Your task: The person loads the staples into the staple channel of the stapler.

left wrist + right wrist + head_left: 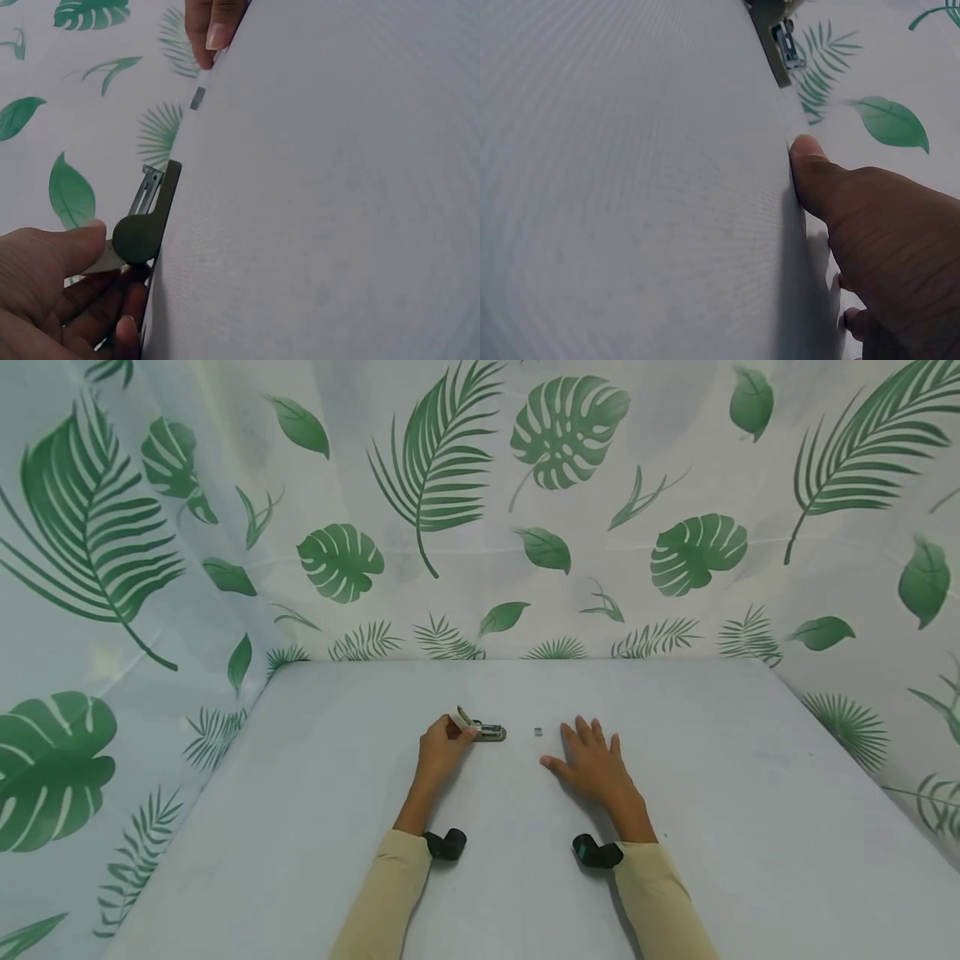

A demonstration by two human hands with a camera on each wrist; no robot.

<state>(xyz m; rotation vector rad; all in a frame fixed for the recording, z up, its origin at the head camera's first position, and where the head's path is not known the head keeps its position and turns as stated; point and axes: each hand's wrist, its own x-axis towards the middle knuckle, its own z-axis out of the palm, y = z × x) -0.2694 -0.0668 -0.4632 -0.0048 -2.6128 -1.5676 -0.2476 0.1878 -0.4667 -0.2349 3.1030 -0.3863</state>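
Note:
A small stapler (489, 732) with a dark green base lies on the white table, its pale top lid swung up and its metal magazine exposed. My left hand (442, 752) pinches the lid end between thumb and fingers. The left wrist view shows the thumb (86, 244) against the pale lid beside the stapler's round green hinge (136, 238). A short strip of staples (537, 732) lies between the stapler and my right hand (596, 767). That hand rests on the table, fingers spread, holding nothing; its thumb (814, 169) points towards the stapler.
The white table (517, 877) reaches back to a leaf-patterned curtain (480, 510), which also hangs along both sides. Black wrist cameras sit on the left wrist (446, 844) and the right wrist (597, 852), by the beige sleeves.

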